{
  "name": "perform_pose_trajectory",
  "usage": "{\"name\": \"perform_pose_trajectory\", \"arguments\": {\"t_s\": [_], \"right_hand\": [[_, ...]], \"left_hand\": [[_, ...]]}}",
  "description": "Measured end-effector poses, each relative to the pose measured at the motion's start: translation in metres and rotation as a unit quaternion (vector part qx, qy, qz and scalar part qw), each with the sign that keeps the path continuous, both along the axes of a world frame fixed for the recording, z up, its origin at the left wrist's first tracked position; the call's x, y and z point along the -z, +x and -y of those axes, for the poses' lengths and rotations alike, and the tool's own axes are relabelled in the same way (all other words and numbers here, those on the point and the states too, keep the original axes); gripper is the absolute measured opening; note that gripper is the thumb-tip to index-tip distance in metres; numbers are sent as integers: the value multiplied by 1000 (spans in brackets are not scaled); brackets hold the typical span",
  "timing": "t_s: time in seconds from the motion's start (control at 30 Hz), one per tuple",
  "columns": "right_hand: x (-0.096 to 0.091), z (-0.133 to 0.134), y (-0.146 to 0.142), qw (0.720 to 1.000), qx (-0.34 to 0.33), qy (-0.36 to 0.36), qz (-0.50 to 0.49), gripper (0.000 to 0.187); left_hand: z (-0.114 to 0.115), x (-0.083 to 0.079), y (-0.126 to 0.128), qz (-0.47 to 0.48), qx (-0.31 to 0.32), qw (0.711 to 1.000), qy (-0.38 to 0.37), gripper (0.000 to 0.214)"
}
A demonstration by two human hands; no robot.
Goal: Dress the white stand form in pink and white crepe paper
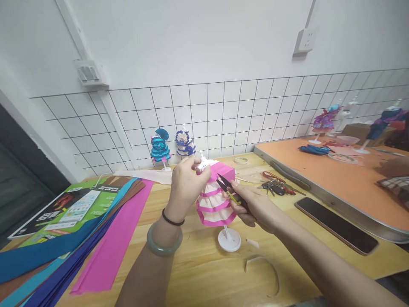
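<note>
A small white dress form (204,163) wears a tiered pink and cream paper dress (214,208) and stands on a round white base (229,240). At its shoulder, my left hand (188,181) pinches the form from the left side. A flat piece of pink crepe paper (225,171) covers the upper chest and sticks out to the right. My right hand (247,202) grips black scissors (234,192) with a yellow edge on the handle. The blades are parted and point up-left, close in front of the dress. Behind the fingers, the scissor loops are partly hidden.
Strips of crepe paper (108,243) and a green printed sheet (105,204) lie at left. Two dressed forms (160,147) stand by the wall. Keys (276,186), a phone (335,224) and paper scraps (252,243) lie at right. Beyond, a person's hand shows over an orange board (351,192).
</note>
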State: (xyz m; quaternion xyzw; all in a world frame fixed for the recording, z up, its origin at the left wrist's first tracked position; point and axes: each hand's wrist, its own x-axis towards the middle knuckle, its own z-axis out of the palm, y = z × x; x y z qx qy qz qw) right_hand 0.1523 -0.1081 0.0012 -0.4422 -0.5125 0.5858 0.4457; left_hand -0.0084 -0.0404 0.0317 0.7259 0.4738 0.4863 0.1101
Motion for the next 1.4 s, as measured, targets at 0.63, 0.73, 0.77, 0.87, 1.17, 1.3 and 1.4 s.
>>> {"name": "perform_pose_trajectory", "arguments": {"t_s": [0.63,0.73,0.77,0.87,1.17,1.3,1.4], "right_hand": [[2,-1,-5,999,15,41,10,40],[1,-2,-6,999,18,34,4,40],[1,-2,-7,999,19,32,2,41],[1,-2,-8,999,20,33,-2,41],[-2,-3,-12,999,37,37,-6,43],[-2,-3,-12,998,42,35,-7,41],[-2,-4,-12,998,42,37,-6,41]], "left_hand": [[0,3,2,16,1,1000,-6,20],[1,2,3,12,1,1000,-3,20],[1,1,3,11,2,1000,-3,20],[2,1,3,14,4,1000,-2,20],[2,2,3,13,-3,1000,1,20],[3,1,4,11,-1,1000,-3,21],[3,0,4,15,3,1000,-4,21]]}}
